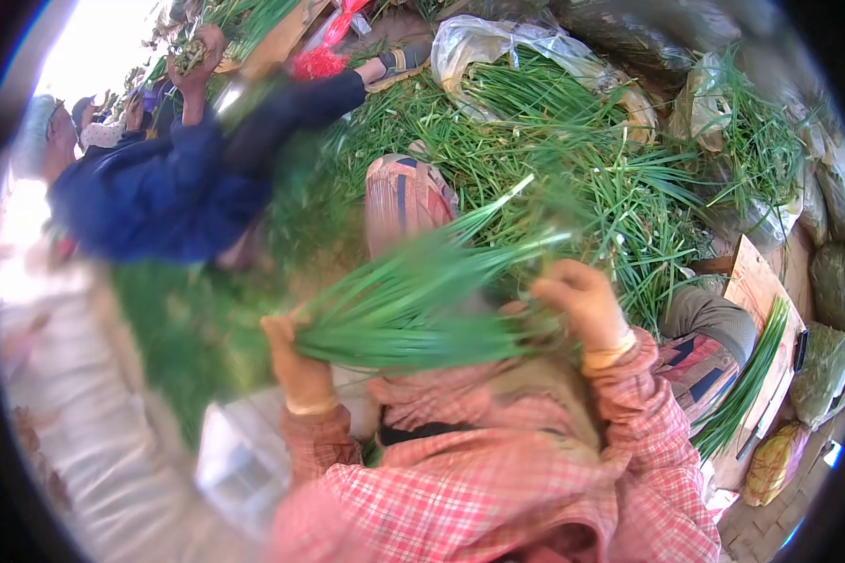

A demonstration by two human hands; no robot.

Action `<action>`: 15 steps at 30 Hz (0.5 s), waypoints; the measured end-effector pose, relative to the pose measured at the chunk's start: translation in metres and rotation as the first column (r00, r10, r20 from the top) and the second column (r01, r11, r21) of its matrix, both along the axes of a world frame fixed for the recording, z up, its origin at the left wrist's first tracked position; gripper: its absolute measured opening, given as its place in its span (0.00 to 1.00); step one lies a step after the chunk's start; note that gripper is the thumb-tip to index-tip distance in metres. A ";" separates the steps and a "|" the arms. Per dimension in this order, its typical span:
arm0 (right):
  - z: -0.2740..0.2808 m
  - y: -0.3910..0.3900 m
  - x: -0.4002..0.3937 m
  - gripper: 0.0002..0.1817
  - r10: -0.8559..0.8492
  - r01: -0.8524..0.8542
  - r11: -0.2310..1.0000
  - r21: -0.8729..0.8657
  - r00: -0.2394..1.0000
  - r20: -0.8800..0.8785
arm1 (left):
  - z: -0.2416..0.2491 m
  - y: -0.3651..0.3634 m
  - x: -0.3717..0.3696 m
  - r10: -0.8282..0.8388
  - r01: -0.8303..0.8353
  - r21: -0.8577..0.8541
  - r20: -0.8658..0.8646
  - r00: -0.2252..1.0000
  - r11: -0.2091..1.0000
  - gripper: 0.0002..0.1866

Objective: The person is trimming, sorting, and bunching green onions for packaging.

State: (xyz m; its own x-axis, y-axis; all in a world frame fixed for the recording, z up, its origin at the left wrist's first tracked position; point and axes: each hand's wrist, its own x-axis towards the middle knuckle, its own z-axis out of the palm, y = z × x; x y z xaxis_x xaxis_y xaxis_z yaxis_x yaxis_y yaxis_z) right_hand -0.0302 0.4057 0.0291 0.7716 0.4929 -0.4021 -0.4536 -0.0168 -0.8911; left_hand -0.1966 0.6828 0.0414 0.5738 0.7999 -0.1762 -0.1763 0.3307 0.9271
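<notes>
A bunch of long green chives (413, 310) with pale stem ends lies across the front of my body, blurred by motion. My left hand (300, 366), in an orange-tan glove, is closed round its leafy end at the left. At the bunch's right side, near the stems, my right hand (584, 305) has its gloved fingers curled in a pinch. Thin blurred strands show by those fingertips, and I cannot make out what they grip. Beyond my hands, loose chives (620, 216) spread in a thick heap.
A clear plastic bag (479, 47) partly wraps more chives at the back. On the right, a small bundle (756, 375) rests on a wooden board (765, 281), with packed plastic bags (821, 371) beside it. A person in a dark blue jacket (160, 202) sits at the left.
</notes>
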 end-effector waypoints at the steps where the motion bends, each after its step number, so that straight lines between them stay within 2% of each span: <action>1: 0.013 -0.007 0.002 0.04 -0.038 0.043 0.998 0.053 0.995 -0.087 | 0.007 -0.003 0.006 -0.017 0.017 0.013 0.020 1.000 1.000 0.18; 3: 0.031 -0.029 0.004 0.05 -0.069 0.074 0.918 0.389 0.997 -0.028 | 0.020 -0.009 0.016 -0.047 0.045 0.045 0.054 0.997 0.998 0.18; 4: 0.043 -0.040 0.006 0.04 -0.116 0.065 0.853 0.519 0.991 0.067 | 0.028 -0.014 0.023 -0.097 0.089 0.093 0.081 0.992 0.992 0.18; 6: 0.071 -0.063 0.013 0.07 -0.226 0.020 0.664 0.747 0.958 0.176 | 0.046 -0.025 0.041 -0.199 0.171 0.195 0.134 0.971 0.966 0.19; 8: 0.075 -0.095 0.025 0.09 -0.291 -0.018 0.541 0.841 0.934 0.207 | 0.061 -0.036 0.062 -0.240 0.176 0.272 0.225 0.944 0.946 0.19; 9: 0.070 -0.121 0.036 0.09 -0.304 -0.026 0.539 0.842 0.926 0.223 | 0.070 -0.043 0.075 -0.265 0.176 0.310 0.271 0.926 0.934 0.19; 10: 0.071 -0.131 0.042 0.10 -0.320 -0.034 0.536 0.843 0.917 0.240 | 0.083 -0.055 0.091 -0.244 0.154 0.268 0.345 0.906 0.951 0.20; 12: 0.063 -0.134 0.033 0.12 -0.257 -0.001 0.829 0.559 0.887 0.383 | 0.104 -0.065 0.114 -0.351 0.221 0.332 0.410 0.842 0.917 0.20; 13: 0.057 -0.132 0.026 0.14 -0.209 0.028 0.925 0.379 0.871 0.445 | 0.114 -0.068 0.126 -0.404 0.248 0.368 0.443 0.801 0.896 0.21; 15: 0.042 -0.123 0.015 0.18 -0.093 0.119 0.993 -0.015 0.841 0.533 | 0.131 -0.077 0.148 -0.471 0.268 0.426 0.494 0.731 0.864 0.21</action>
State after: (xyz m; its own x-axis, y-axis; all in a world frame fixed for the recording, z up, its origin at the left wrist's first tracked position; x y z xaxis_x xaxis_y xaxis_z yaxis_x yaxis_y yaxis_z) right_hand -0.0156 0.2830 0.0706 0.9199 0.3870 0.0640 0.0870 -0.0420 -0.9953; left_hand -0.0482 0.6054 0.1723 0.7448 0.4527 0.4903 -0.6215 0.2028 0.7567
